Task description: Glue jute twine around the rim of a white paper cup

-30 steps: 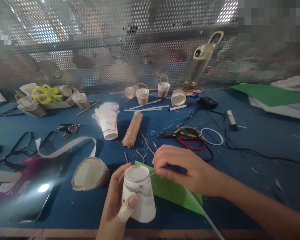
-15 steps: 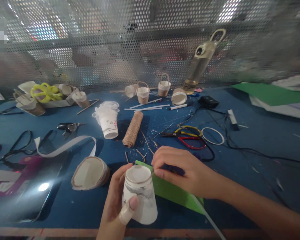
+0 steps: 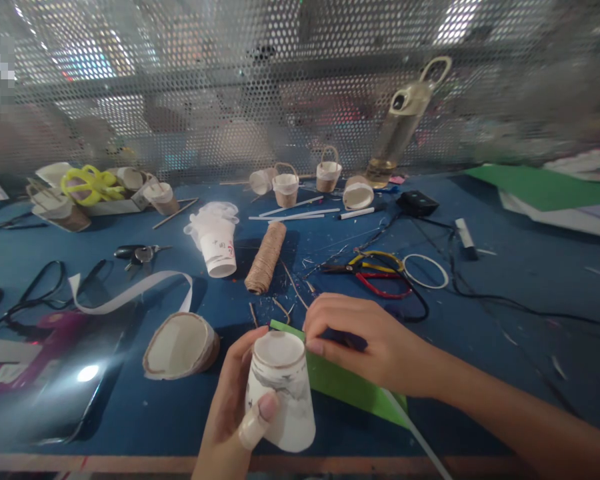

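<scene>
My left hand (image 3: 235, 407) is wrapped round a paper cup (image 3: 287, 407) held upside down, its thumb across the printed side. A thin brown line of twine (image 3: 279, 365) runs round the edge of the cup's base. Close against the cup's right side, my right hand (image 3: 357, 340) is closed in a pinch at the twine; its fingertips hide the exact grip. From there a strand leads back towards the twine roll (image 3: 266, 259). Under both lies a green paper sheet (image 3: 350, 387). To the left stands a twine-wrapped cup (image 3: 180, 347), open side up.
Behind are stacked paper cups (image 3: 219, 247), small twine baskets (image 3: 286, 190) and a tilted water bottle (image 3: 400, 127). Pliers (image 3: 375, 270), a white ring (image 3: 426, 272) and cables lie right. Keys (image 3: 143, 255), a white strip (image 3: 130, 293) and a shiny dark tablet-like panel (image 3: 80, 400) lie left.
The cup has turned very slightly in my left hand. My right hand stays almost in the same place beside it.
</scene>
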A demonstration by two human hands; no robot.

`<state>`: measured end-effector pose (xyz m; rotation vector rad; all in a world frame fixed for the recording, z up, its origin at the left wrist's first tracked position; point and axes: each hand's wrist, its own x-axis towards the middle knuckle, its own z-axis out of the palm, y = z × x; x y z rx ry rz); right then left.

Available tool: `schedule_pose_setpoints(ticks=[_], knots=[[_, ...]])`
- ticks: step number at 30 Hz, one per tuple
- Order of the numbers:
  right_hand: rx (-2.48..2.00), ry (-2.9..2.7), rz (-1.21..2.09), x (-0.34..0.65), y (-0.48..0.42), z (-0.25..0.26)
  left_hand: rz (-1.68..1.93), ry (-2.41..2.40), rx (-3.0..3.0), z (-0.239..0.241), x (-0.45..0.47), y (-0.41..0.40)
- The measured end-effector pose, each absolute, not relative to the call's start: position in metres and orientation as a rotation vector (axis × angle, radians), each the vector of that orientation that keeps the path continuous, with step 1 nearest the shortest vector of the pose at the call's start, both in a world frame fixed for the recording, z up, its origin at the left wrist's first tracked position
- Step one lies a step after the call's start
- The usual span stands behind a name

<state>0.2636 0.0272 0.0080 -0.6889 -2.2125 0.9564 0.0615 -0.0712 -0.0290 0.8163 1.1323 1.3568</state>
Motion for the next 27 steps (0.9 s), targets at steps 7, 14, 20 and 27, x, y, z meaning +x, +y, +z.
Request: schedule_pose_setpoints(ticks=[7,14,20,27], knots=[[-0.708,-2.205,0.989,0.265,0.027,0.005,1.323,1.134,0.745,-0.031,0.058,-0.07],[-0.689,-2.202,0.949,0.262,0.026,0.006,1.275,1.012,0.705,-0.038,0.053,-0.065],[-0.666,-2.225,0.909,0.261,0.024,0.003,1.243,1.12,0.791,-0.04,0.054,-0.065],[-0.581,-2.24,0.876,0.264,0.029,0.003,1.27,1.186,0.772,-0.038,0.057,-0.064]])
